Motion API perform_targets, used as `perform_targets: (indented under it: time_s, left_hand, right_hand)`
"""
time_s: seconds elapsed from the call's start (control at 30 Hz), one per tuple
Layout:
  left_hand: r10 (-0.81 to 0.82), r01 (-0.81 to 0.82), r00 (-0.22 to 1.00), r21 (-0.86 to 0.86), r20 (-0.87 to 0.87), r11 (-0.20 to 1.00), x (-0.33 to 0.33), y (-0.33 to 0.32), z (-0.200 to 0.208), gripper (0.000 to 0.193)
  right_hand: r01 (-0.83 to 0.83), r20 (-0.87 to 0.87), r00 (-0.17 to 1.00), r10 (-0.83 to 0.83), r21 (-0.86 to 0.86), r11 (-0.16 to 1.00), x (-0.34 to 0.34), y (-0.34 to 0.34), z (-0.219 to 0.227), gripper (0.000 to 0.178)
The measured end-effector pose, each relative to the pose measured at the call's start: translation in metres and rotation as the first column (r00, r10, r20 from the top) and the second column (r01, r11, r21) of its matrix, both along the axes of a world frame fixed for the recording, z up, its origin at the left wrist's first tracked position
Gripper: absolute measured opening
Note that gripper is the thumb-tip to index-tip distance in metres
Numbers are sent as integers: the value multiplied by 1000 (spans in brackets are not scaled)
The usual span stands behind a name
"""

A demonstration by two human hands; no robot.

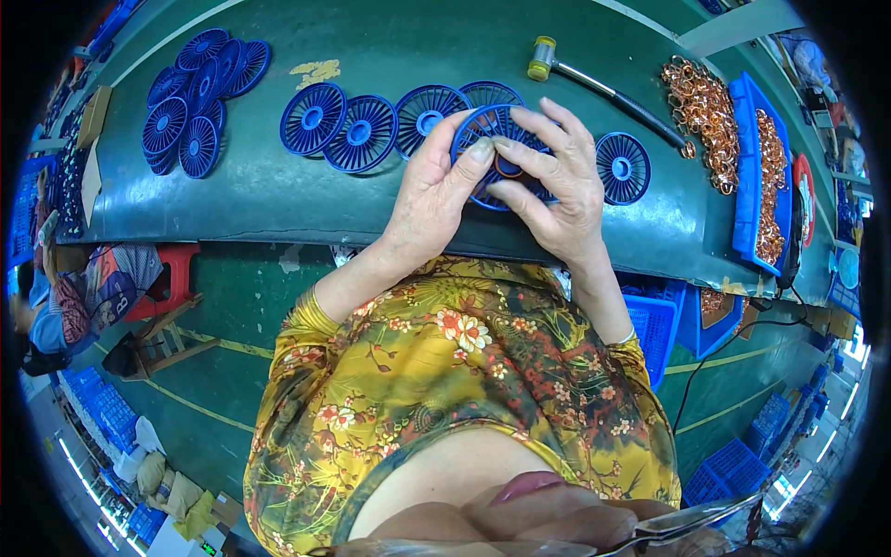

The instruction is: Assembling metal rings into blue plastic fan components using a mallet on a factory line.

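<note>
Above the near edge of the bench I hold a round blue slotted plastic disc (461,130), tilted up. My left hand (434,186) grips its left rim, thumb on the face. My right hand (564,181) has thumb and fingers closed around a copper-coloured ring (507,168) at the disc's middle; the fingers partly hide ring and hub. Just right of this hand, a similar blue disc (622,168) lies flat. Several more lie to the left, among them one disc (360,135) overlapping its neighbour.
A pile of blue discs (199,144) rests at the bench's left. A mallet (608,93) with yellow heads lies at the back right, beside a heap of copper rings (705,121). A blue tray (745,176) holds more rings. Blue crates (650,330) stand below the bench. A person (70,306) is at far left.
</note>
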State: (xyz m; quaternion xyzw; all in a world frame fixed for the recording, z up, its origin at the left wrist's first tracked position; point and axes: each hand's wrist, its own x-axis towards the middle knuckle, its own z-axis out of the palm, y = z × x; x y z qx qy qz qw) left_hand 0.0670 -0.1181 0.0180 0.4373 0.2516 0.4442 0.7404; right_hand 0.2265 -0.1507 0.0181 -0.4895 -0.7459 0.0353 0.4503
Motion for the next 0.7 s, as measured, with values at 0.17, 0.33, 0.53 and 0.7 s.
perform_targets:
  time_s: [0.17, 0.33, 0.53, 0.7]
  left_hand:
    - [-34, 32, 998, -44, -44, 999, 0, -1, -4, 35]
    - [-144, 143, 990, -66, -5, 987, -9, -3, 8, 42]
    - [-181, 179, 983, -74, -22, 981, -10, 0, 3, 46]
    - [-9, 20, 994, 103, -105, 994, -3, -4, 3, 45]
  right_hand:
    - [140, -116, 982, -146, -60, 988, -8, -4, -2, 32]
    - [-163, -264, 954, 141, -61, 985, 6, 5, -6, 31]
    - [-260, -258, 940, 224, -117, 958, 15, 10, -10, 32]
    - [-391, -648, 737, 191, -179, 903, 12, 0, -11, 42]
